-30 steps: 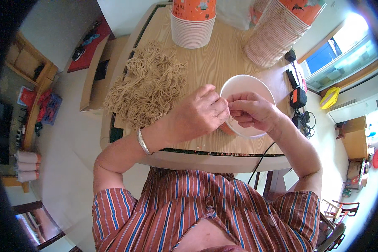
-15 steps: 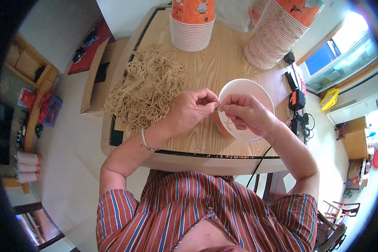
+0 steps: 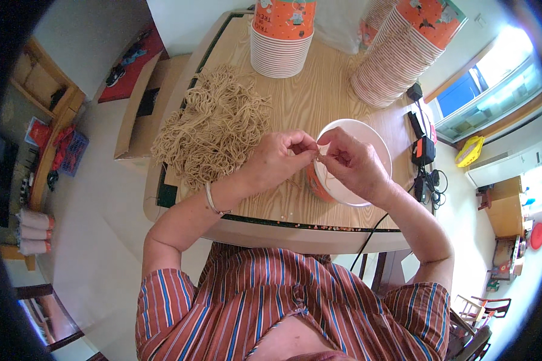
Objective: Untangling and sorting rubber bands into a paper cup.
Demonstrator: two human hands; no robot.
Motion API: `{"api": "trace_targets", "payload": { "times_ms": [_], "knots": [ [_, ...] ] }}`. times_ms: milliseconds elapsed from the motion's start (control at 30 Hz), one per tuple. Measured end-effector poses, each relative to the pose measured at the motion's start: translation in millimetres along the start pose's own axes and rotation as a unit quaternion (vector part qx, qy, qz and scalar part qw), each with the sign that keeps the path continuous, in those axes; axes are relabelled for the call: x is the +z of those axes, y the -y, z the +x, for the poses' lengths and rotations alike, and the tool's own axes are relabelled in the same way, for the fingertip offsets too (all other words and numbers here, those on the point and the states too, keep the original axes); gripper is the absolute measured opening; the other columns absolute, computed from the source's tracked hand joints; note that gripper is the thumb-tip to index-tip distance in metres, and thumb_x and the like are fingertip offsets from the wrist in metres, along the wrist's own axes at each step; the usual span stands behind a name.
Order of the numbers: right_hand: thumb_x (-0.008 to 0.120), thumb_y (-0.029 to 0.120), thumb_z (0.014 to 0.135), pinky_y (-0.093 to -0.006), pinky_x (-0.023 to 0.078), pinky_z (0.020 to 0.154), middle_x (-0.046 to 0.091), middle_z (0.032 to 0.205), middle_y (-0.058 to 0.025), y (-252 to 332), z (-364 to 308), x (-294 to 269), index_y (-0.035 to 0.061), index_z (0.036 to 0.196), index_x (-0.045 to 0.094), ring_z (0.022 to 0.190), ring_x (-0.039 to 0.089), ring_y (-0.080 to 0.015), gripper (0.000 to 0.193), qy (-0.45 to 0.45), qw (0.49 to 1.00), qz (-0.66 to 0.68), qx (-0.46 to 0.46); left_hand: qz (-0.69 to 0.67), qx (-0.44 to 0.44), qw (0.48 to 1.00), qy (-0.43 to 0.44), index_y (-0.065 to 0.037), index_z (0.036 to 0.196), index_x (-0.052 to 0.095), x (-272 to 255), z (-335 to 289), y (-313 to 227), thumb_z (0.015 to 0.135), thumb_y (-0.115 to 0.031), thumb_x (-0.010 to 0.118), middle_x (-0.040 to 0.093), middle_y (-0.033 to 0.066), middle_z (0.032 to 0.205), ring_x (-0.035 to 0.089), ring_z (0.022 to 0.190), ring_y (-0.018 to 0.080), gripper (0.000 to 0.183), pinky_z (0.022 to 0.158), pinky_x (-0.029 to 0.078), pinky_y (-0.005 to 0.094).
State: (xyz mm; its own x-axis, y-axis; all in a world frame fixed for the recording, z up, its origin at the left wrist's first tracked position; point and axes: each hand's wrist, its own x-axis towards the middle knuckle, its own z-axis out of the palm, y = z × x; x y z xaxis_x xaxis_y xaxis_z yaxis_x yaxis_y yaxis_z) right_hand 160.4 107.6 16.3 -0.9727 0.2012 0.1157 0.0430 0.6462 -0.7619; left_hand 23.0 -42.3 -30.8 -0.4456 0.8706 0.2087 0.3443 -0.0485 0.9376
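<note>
An orange paper bucket (image 3: 362,133) with a white inside stands on the table in front of me. At its left rim my left hand (image 3: 281,154) and my right hand (image 3: 356,165) meet, thumb and forefinger of each pinched together. Between the fingertips shows a short bit of beige cord, mostly hidden by the fingers. A thin strand runs down inside the bucket below my right hand. Left of my left hand lies a big tangled heap of beige cords (image 3: 214,123), close to my left wrist, which wears a bangle.
Two tall stacks of orange-and-white paper buckets stand at the back, one upright stack (image 3: 282,51) and one leaning stack (image 3: 397,60). Black adapters and cables (image 3: 426,150) lie along the right edge. Small crumbs line the front edge. An open cardboard box (image 3: 140,123) stands left of the table.
My right hand has turned a little, its fingers now more bunched over the cord at the bucket rim. The left hand keeps its pinch. The whole view has shifted slightly.
</note>
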Motion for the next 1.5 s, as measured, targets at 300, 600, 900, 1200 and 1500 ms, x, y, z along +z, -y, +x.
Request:
{"api": "trace_targets", "payload": {
  "times_ms": [300,600,900,1200,1500],
  "knots": [
    [0.062,0.007,0.089,-0.0433,0.051,0.063,0.062,0.084,-0.0166,3,0,2,0.0025,0.094,0.056,0.075,0.064,-0.0388,0.009,-0.028,0.981,-0.145,-0.129,-0.082,-0.018,0.995,0.046,-0.001,0.101,0.068,-4,4,8,0.093,-0.013,0.065,0.068,-0.0015,0.087,0.06,0.077,0.0042,0.015,0.069,0.05,0.0207],
    [0.063,0.007,0.088,-0.033,0.051,0.062,0.064,0.074,-0.013,1,5,1,0.0009,0.094,0.059,0.07,0.066,-0.0194,0.009,-0.016,0.998,-0.043,0.037,-0.084,-0.021,0.995,0.044,-0.002,0.101,0.068,-3,3,4,0.092,-0.01,0.065,0.068,-0.0019,0.088,0.06,0.078,0.0041,0.013,0.069,0.05,0.02],
    [0.063,0.005,0.089,-0.0302,0.051,0.063,0.063,0.077,-0.0104,8,4,-1,0.0028,0.099,0.061,0.067,0.062,-0.0162,0.01,0.016,0.999,0.026,0.011,-0.155,-0.059,0.985,0.056,0.002,0.101,0.066,-3,5,16,0.091,-0.01,0.066,0.067,0.001,0.087,0.061,0.081,0.0056,0.015,0.074,0.052,0.0225],
    [0.064,0.004,0.089,-0.0326,0.052,0.064,0.063,0.082,-0.0107,5,5,2,0.0025,0.095,0.062,0.072,0.064,-0.0222,0.006,-0.018,0.995,-0.039,-0.094,-0.23,-0.066,0.967,0.089,-0.002,0.103,0.066,-8,6,20,0.093,-0.012,0.065,0.066,-0.0005,0.085,0.061,0.074,0.0063,0.014,0.066,0.051,0.0202],
    [0.066,0.009,0.089,-0.0318,0.049,0.06,0.062,0.073,-0.0103,7,13,4,0.0021,0.091,0.06,0.065,0.06,-0.0174,0.009,-0.019,1.0,-0.017,-0.008,-0.291,-0.036,0.954,0.054,-0.002,0.105,0.067,-7,2,23,0.093,-0.015,0.066,0.067,-0.0007,0.086,0.061,0.074,0.0054,0.017,0.065,0.051,0.0205]
  ]
}}
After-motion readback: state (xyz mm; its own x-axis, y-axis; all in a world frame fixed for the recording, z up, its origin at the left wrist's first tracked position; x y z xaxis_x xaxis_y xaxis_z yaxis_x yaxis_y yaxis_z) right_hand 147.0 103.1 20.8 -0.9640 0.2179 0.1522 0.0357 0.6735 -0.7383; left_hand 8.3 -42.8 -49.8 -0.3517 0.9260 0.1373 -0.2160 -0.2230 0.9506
